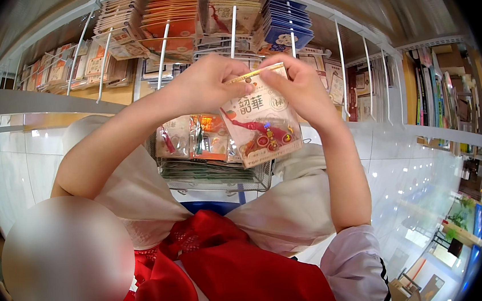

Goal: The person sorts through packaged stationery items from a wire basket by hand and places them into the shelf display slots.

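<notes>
Between my two hands hangs a flat, pale packet (257, 112) with a clear front, showing a red cord and small beads or charms inside. My left hand (220, 78) pinches its top left edge, thumb in front. At the top right edge, my right hand (300, 91) is closed on the same packet with its thumb over the front. The packet tilts a little and hangs above a wire basket (265, 177) between my knees. Similar packets (208, 139) in orange and cream fill that basket, partly hidden behind the held one.
White display hooks (234, 30) jut toward me from the rack. Stacked orange packets (170, 25) and blue packets (284, 23) hang on them. Cream packets (101, 62) line the left, and a shelf of upright books (433, 88) stands at right. A blue stool (208, 206) is beneath me.
</notes>
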Motion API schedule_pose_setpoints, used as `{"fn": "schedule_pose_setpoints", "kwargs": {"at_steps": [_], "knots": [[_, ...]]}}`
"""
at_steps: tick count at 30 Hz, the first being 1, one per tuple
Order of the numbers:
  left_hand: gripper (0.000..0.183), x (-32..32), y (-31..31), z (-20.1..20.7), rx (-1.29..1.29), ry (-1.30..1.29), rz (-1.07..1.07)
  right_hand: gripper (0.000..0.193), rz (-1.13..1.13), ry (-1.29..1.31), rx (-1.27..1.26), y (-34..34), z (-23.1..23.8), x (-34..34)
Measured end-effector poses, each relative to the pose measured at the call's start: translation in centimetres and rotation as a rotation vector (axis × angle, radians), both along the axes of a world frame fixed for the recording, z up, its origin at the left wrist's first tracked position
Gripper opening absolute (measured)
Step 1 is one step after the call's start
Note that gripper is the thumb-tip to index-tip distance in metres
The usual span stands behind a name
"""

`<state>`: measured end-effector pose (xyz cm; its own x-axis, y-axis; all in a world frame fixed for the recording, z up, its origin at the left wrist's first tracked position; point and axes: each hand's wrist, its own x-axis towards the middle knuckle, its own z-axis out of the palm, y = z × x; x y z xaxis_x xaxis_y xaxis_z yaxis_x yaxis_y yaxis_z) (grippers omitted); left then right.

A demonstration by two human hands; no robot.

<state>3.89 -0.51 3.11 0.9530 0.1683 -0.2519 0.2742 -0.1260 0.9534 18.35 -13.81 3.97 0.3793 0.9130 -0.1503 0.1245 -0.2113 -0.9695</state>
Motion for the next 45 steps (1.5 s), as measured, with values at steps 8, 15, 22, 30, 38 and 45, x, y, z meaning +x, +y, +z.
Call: {"fn": "schedule_pose_setpoints", "kwargs": {"at_steps": [8,15,22,30,38,45], "knots": [[0.017,-2.0,0.4,-0.2,0.015,0.110,-0.001,0.020,0.281,0.071,-0.259,-1.1,-0.2,0.8],[0.012,-3.3,1.2,-1.5,0.322,0.039,-0.086,0.019,0.256,0.072,-0.354,-0.7,-2.3,-0.5],[0.012,-3.3,1.3,-2.0,0.477,-0.045,-0.069,0.020,0.238,-0.113,-0.281,-0.1,-4.2,-0.9],[0.013,-3.2,1.2,-2.8,0.710,-0.093,-0.049,0.019,0.210,-0.373,-0.270,0.3,-3.8,-1.3],[0.009,-1.0,2.2,-3.9,1.101,-0.083,0.022,0.014,0.085,-0.776,-0.218,1.8,-4.0,-1.7],[0.008,2.4,4.7,-4.0,1.390,-0.148,0.120,0.025,-0.024,-0.995,-0.070,2.9,-3.9,-1.6]]}}
